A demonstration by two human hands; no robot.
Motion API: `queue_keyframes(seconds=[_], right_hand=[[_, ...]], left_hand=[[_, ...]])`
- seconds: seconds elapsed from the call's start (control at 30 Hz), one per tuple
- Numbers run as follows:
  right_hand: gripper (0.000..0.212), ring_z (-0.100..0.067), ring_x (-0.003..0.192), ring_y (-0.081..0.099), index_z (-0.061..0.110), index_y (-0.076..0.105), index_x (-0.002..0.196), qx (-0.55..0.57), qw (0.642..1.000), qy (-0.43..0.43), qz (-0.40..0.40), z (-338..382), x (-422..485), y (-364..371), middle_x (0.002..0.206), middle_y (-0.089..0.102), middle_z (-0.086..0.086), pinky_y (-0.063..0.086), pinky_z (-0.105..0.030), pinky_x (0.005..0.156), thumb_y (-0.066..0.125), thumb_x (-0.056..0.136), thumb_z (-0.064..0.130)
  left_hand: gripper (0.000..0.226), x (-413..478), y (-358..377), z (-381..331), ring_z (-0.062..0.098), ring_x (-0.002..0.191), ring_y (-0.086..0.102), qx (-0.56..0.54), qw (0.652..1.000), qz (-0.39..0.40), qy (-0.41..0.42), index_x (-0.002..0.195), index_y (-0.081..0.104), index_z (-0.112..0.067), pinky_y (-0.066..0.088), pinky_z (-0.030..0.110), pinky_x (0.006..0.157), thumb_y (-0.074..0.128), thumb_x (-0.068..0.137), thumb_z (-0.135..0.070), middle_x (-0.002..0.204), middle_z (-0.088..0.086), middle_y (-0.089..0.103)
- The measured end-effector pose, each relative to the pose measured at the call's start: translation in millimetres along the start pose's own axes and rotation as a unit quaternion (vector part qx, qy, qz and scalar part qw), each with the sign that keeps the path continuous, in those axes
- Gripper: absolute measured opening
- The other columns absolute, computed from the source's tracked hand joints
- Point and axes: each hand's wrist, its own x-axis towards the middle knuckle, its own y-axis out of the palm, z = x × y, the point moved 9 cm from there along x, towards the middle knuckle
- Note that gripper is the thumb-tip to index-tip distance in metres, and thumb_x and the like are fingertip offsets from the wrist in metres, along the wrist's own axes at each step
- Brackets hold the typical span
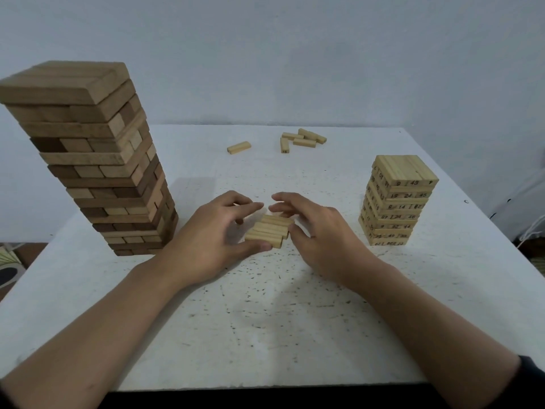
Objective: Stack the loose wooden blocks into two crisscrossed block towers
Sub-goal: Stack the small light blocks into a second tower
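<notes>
Bundle of blocks (267, 230): desk (265, 320) centre, between both hands.
Left hand (215, 231): fingers curled round bundle.
Right hand (318, 231): pinching bundle's right end.
Tall tower (97, 160): left edge.
Numbered tower (398, 202): right edge.
Loose blocks (303, 138): far edge.

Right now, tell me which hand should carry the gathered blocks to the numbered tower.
Probably the right hand: the numbered tower stands on its side, while the left hand would cross over. Both hold the gathered blocks.

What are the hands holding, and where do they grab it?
A little bundle of pale blocks: the left hand and right hand pinch its opposite sides.
</notes>
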Motion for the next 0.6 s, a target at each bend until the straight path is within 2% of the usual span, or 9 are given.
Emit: queue_keyframes(seconds=[0.07,0.13,0.27,0.33,0.4,0.47,0.53,0.6], right_hand=[[0.053,-0.002,0.118,0.057,0.017,0.047,0.145,0.022,1.000,0.019,0.002,-2.9,0.1,0.3,0.129,0.063,0.003,0.043,-0.005,0.092,0.047,0.096,-0.005],[0.055,-0.001,0.122,0.053,0.017,0.043,0.148,0.023,0.999,0.035,0.006,-4.9,-0.2,1.5,0.132,0.058,0.004,0.041,-0.006,0.095,0.046,0.097,-0.004],[0.049,-0.010,0.132,0.044,0.010,0.040,0.151,-0.087,0.995,0.042,-0.001,-7.1,-2.9,-3.6,0.148,0.046,-0.001,0.032,-0.009,0.101,0.048,0.103,0.017],[0.053,-0.014,0.146,0.031,0.011,0.029,0.157,-0.139,0.987,0.058,0.059,-10.2,-6.5,5.2,0.161,0.032,-0.002,0.025,-0.020,0.115,0.038,0.108,0.029],[0.058,-0.012,0.155,0.008,0.012,0.015,0.161,-0.183,0.974,0.062,0.121,-11.6,-11.0,16.3,0.169,0.013,-0.002,0.006,-0.026,0.125,0.026,0.110,0.037],[0.059,-0.009,0.155,-0.004,0.014,0.009,0.162,-0.210,0.964,0.062,0.149,-11.7,-13.0,21.9,0.170,0.002,0.000,-0.003,-0.029,0.126,0.017,0.110,0.041],[0.060,-0.008,0.155,-0.009,0.015,0.006,0.162,-0.232,0.956,0.065,0.168,-13.7,-14.1,25.5,0.170,-0.003,0.001,-0.005,-0.031,0.126,0.009,0.109,0.043],[0.064,-0.008,0.154,-0.012,0.016,0.005,0.161,-0.254,0.949,0.059,0.177,-14.2,-14.8,27.4,0.170,-0.006,0.003,-0.006,-0.032,0.126,0.001,0.105,0.047]], left_hand=[[0.069,0.2,4.9,0.6,0.001,0.116,0.048,0.024,1.000,0.014,-0.005,0.138,0.059,-0.036,0.045,0.040,0.098,0.058,0.082,-0.077,0.126,-0.023,0.054],[0.064,0.2,4.2,0.3,0.002,0.114,0.049,0.022,1.000,0.006,-0.019,0.128,0.063,-0.041,0.044,0.050,0.097,0.055,0.078,-0.080,0.120,-0.025,0.058],[0.068,1.3,-2.0,1.8,0.000,0.101,0.053,0.021,0.998,-0.040,-0.050,0.113,0.067,-0.037,0.047,0.050,0.094,0.054,0.067,-0.086,0.107,-0.023,0.059],[0.069,0.7,-2.5,2.9,-0.002,0.097,0.054,0.016,0.997,-0.054,-0.057,0.112,0.067,-0.038,0.049,0.048,0.092,0.055,0.066,-0.087,0.104,-0.023,0.056],[0.071,0.3,-2.4,3.6,-0.003,0.094,0.054,0.014,0.996,-0.061,-0.058,0.114,0.067,-0.038,0.050,0.047,0.091,0.055,0.065,-0.088,0.103,-0.023,0.055],[0.074,-0.4,-2.0,4.1,-0.005,0.097,0.054,0.007,0.997,-0.060,-0.057,0.121,0.067,-0.038,0.050,0.048,0.093,0.055,0.067,-0.088,0.105,-0.023,0.056],[0.075,-1.1,-0.6,3.4,-0.008,0.100,0.052,0.012,0.997,-0.048,-0.052,0.127,0.066,-0.043,0.048,0.049,0.096,0.052,0.069,-0.089,0.109,-0.024,0.056],[0.071,-1.8,1.4,1.9,-0.005,0.101,0.053,0.033,0.998,-0.037,-0.045,0.126,0.066,-0.047,0.046,0.049,0.097,0.045,0.072,-0.089,0.111,-0.023,0.054]])
